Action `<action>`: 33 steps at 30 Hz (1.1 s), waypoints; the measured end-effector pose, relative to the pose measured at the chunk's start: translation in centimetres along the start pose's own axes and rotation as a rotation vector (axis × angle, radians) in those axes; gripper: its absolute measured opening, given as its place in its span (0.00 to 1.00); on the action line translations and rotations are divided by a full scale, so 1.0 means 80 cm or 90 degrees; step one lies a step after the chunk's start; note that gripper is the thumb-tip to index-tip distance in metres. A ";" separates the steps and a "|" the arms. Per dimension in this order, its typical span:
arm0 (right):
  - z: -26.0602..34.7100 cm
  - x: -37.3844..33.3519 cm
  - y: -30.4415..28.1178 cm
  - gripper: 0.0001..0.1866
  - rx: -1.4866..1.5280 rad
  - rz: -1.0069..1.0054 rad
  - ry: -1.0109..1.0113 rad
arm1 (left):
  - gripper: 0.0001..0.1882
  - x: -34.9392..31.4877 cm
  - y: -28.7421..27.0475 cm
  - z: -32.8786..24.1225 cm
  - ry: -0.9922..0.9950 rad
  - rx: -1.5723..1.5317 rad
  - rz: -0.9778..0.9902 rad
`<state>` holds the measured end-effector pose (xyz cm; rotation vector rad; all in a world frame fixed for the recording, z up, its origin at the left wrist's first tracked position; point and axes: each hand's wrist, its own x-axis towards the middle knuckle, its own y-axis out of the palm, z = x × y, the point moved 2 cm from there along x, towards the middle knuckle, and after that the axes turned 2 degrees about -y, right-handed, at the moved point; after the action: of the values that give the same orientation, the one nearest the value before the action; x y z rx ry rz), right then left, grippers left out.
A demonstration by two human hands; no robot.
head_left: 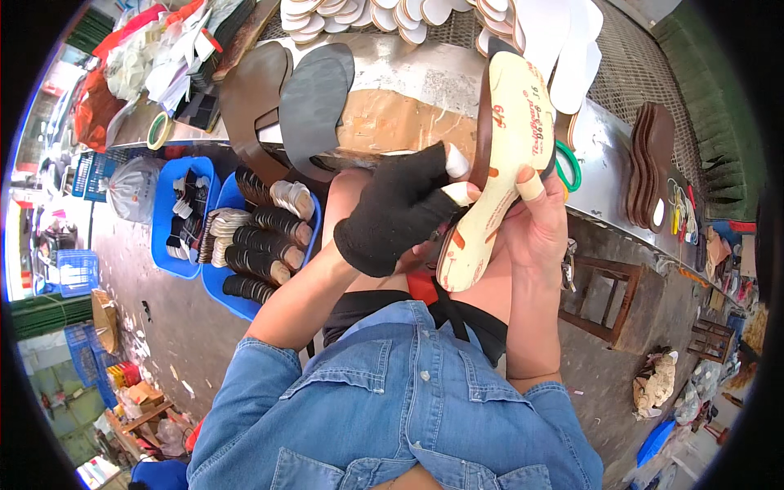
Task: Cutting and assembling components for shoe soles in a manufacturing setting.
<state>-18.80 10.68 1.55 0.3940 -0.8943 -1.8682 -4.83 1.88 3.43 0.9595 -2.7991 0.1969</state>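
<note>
Both my hands hold a cream shoe insole board [500,155] with red markings, upright in front of my chest. A brown sole edge shows behind it. My left hand [398,214], in a black fingerless glove, presses thumb and fingertips on the board's left edge near its middle. My right hand [539,224], bare with a taped finger, grips the board from the right and behind. A green ring [569,166] peeks out beside my right hand.
On the metal workbench [425,69] lie a dark grey sole [313,102], a brown sole [253,94], white insoles [563,45] and a brown sole stack [651,159]. Blue bins [184,216] with stacked heel pieces stand at left. A wooden stool [608,298] is at right.
</note>
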 end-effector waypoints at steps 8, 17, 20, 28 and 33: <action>-0.006 -0.002 0.004 0.20 -0.109 -0.056 -0.052 | 0.14 -0.008 -0.016 0.006 -0.016 0.325 0.056; -0.010 -0.007 0.013 0.22 -0.145 -0.012 -0.040 | 0.23 0.035 0.000 0.035 -0.213 -0.510 -0.025; -0.012 -0.012 0.018 0.20 -0.182 -0.027 -0.074 | 0.19 0.020 0.004 0.002 0.103 0.091 -0.186; -0.009 -0.011 0.014 0.19 -0.224 -0.043 -0.057 | 0.17 0.002 -0.003 0.025 0.370 0.600 -0.174; -0.017 -0.010 0.008 0.19 -0.175 -0.054 -0.040 | 0.18 -0.002 0.013 -0.016 -0.336 -0.183 -0.138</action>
<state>-17.21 10.71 1.01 0.2066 -0.6568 -2.0577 -5.19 3.05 4.57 1.3884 -3.0066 -0.5500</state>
